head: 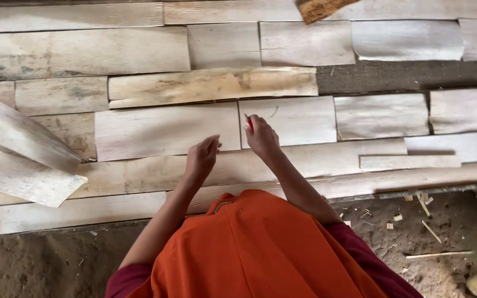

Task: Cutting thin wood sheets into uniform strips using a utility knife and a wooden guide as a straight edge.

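Observation:
I look down over an orange garment at pale wooden slabs laid side by side on the ground. My right hand grips a small red marker, its tip on a pale slab where a faint curved mark shows. My left hand hovers with loosely curled fingers over the seam between the large slab to the left and the long plank below it, holding nothing.
Two loose boards lie tilted across the slabs at the left. A gap of dark ground shows at upper right. Wood chips and splinters litter the dirt at lower right. A rough brown piece sticks in at the top.

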